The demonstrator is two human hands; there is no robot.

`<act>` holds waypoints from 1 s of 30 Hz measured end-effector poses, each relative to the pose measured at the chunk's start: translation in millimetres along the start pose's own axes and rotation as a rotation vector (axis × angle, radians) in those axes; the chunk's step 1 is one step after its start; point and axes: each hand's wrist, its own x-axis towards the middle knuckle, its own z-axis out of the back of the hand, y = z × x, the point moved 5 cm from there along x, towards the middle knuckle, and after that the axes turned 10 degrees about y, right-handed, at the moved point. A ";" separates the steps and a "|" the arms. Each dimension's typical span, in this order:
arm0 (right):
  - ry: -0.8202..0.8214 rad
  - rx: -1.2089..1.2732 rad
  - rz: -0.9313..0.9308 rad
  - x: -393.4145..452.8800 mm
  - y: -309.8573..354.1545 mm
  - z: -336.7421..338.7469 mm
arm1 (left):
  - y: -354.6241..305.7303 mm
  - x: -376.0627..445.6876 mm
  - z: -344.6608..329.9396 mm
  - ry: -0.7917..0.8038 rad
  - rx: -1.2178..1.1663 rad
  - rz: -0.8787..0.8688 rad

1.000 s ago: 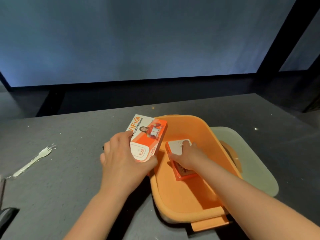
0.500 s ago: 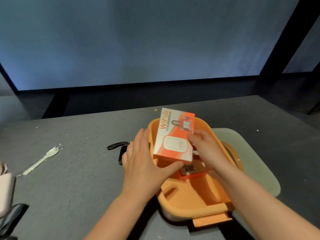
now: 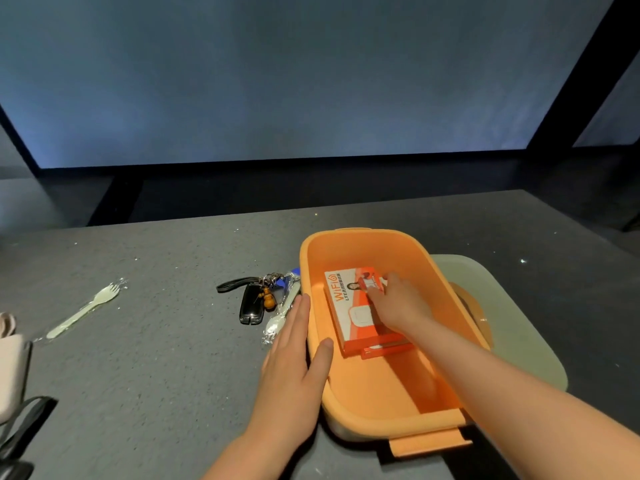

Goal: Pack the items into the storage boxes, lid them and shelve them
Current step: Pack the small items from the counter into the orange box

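An orange storage box [image 3: 346,403] stands open on the dark table. Inside it an orange-and-white WiFi box [image 3: 349,306] lies flat on top of another orange carton [image 3: 384,349]. My right hand [image 3: 398,303] reaches into the storage box, and its fingers rest on the WiFi box's far right part. My left hand [image 3: 294,362] holds the storage box's left wall, thumb over the rim and fingers flat along the outside. A pale green lid [image 3: 519,327] lies partly under the storage box on its right.
A black car key with a key ring and strap [image 3: 252,303] and a wrapped spork [image 3: 280,318] lie just left of the storage box. Another pale spork [image 3: 86,306] lies far left. A beige pouch [image 3: 10,368] and a black strap [image 3: 24,427] sit at the left edge.
The WiFi box went from my left hand, over the rim with both hands, down flat into the storage box. My left hand let go and took the box's left wall.
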 end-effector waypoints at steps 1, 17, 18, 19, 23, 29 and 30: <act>0.002 0.009 0.045 -1.9 2.6 -3.1 | 0.6 -0.1 -1.1 -0.002 -0.018 0.002; -0.016 -0.274 0.072 -21.9 15.2 3.2 | -2.6 -4.4 -3.9 0.001 -0.046 -0.012; -0.097 -0.209 0.149 -31.2 28.1 12.5 | -0.5 -4.7 0.3 -0.008 -0.027 -0.029; -0.169 -0.092 0.247 -43.5 43.3 21.3 | 4.6 -4.3 8.0 -0.036 -0.017 -0.029; -0.298 0.445 0.652 -123.8 113.0 23.2 | 60.0 6.1 63.1 -0.224 -0.016 0.125; -0.072 0.407 0.609 -133.6 147.0 -96.5 | 111.1 32.3 117.7 -0.251 0.101 0.228; -0.083 0.385 0.530 -117.9 141.9 -108.3 | 112.8 40.3 117.5 -0.211 0.130 0.202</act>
